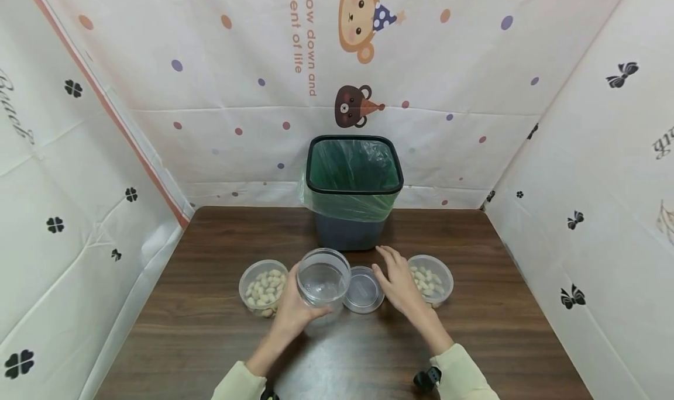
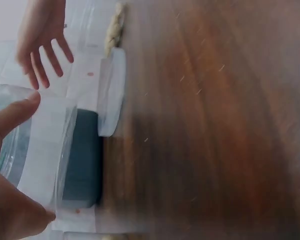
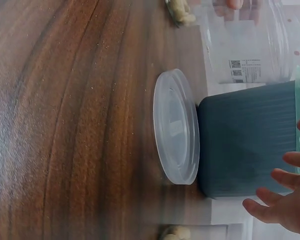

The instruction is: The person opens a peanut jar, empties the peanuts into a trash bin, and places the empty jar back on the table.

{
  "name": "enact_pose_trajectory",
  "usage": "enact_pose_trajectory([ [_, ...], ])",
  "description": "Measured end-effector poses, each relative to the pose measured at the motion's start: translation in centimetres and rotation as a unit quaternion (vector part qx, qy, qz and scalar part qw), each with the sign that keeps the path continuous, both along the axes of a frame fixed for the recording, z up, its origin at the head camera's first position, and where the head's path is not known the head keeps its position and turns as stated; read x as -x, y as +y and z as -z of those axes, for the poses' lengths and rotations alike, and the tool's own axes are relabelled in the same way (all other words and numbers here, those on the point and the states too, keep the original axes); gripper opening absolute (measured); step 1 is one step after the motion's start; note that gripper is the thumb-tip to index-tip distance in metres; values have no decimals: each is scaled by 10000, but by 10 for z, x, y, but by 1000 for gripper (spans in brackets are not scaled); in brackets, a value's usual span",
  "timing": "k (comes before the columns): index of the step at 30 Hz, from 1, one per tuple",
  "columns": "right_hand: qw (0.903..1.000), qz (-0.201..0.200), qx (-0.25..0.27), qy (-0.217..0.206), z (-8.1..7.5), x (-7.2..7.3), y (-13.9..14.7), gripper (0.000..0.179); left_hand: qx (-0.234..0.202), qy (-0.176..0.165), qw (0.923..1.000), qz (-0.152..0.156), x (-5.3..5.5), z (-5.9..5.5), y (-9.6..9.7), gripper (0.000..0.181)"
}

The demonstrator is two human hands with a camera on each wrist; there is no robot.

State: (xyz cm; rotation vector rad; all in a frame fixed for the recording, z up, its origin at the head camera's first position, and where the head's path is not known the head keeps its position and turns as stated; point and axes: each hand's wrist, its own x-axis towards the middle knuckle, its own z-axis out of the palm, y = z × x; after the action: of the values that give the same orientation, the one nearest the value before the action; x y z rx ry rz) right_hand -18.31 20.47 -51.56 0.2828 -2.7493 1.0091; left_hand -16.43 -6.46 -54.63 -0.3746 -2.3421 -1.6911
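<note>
Head view shows one held jar (image 1: 323,282), one lid (image 1: 363,291), two tubs (image 1: 250,274) (image 1: 446,279).

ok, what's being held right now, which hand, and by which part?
Left hand holds the clear container by its side wall, below the rim. Right hand holds nothing.
</note>
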Motion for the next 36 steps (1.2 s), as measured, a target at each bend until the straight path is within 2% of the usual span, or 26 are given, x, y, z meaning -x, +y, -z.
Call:
enact_pose_trajectory([
  [3,10000,-4,26,-18,3,-1,1,53,-75,-312,9995,36,-2,7,2,122],
  [6,10000,-18,34,59,5,0,1,52,-13,-495,9987,-137,-1,17,0,122],
  [11,9998,-8,169,-41,5,1,4,51,-44,-523,9983,-251,8,27,-6,123],
  [17,9998,77,143,-96,6,1,5,50,-184,-284,9990,-282,21,34,-3,123],
  [20,9999,92,124,-36,7,1,3,49,-234,-207,9987,-408,28,38,0,121],
  [24,9998,85,186,-71,9,1,3,49,-236,-304,9974,-604,35,43,3,119],
  [31,9994,116,207,-241,9,1,4,50,-211,-584,9950,-778,45,45,6,122],
  [36,9994,112,212,-252,9,0,5,50,-206,-431,9951,-861,46,44,6,121],
])
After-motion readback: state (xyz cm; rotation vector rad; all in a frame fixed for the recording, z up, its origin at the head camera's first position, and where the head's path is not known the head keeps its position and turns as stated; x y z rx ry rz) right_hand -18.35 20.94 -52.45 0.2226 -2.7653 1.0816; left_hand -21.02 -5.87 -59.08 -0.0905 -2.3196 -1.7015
